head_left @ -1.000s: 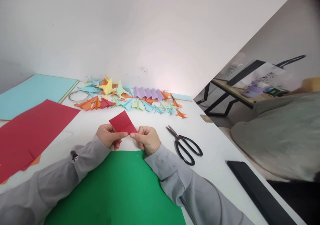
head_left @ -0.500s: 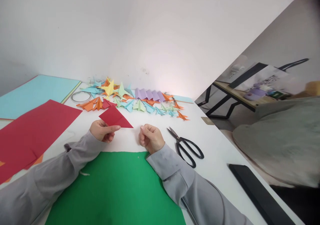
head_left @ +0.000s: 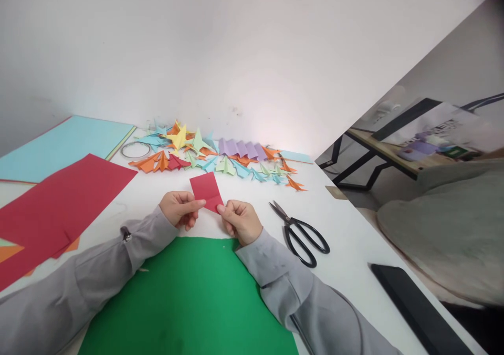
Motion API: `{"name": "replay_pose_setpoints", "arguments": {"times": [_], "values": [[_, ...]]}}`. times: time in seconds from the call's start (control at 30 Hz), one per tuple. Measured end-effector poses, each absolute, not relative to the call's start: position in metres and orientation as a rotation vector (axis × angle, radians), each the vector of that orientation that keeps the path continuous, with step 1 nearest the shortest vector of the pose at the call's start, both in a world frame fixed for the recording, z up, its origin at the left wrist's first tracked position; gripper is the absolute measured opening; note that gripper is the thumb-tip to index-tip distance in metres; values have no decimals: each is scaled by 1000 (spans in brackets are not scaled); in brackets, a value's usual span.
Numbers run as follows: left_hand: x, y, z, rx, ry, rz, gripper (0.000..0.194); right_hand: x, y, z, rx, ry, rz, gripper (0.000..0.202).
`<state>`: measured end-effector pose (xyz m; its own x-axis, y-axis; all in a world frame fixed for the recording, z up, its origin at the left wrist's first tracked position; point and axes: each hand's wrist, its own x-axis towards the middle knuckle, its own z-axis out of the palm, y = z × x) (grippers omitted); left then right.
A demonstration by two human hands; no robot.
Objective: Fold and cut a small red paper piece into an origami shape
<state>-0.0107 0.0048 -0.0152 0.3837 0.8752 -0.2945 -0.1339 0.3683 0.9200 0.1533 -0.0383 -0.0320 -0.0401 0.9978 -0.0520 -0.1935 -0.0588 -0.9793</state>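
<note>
A small red piece of paper [head_left: 206, 188] with a faint crease is held up between my two hands, above the white table. My left hand [head_left: 181, 208] pinches its lower left edge between thumb and fingers. At the lower right corner, my right hand [head_left: 241, 220] grips it with the thumb on top. Below my wrists lies a large green sheet [head_left: 192, 297]. Black-handled scissors [head_left: 299, 233] rest on the table to the right of my right hand, blades partly apart.
Folded paper shapes in several colours, among them a purple pleated strip [head_left: 242, 149], line the wall. Left are a large red sheet [head_left: 74, 197], light blue sheets [head_left: 71, 145] and a wire ring [head_left: 136, 149]. A black bar-shaped object [head_left: 417, 307] lies near the right edge.
My right hand has closed on the red paper, which it was apart from before. The paper has turned from a pointed, diamond-like view to a rectangle. The view has shifted slightly.
</note>
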Motion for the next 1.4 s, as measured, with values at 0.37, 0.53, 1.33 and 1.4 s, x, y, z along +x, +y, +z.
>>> {"name": "replay_pose_setpoints", "arguments": {"times": [0.37, 0.53, 1.33, 1.4], "values": [[-10, 8, -20, 897, 868, 877, 42, 151, -39, -32, -1149, -1060, 1316, 46], [-9, 5, -17, 916, 827, 888, 40, 151, -41, -31, -1197, -1061, 1384, 42], [-6, 1, -15, 1022, 842, 773, 37, 144, -45, -23, -1172, -1386, 1258, 50], [-6, 1, -16, 1015, 839, 777, 38, 144, -46, -24, -1168, -1394, 1249, 52]]}}
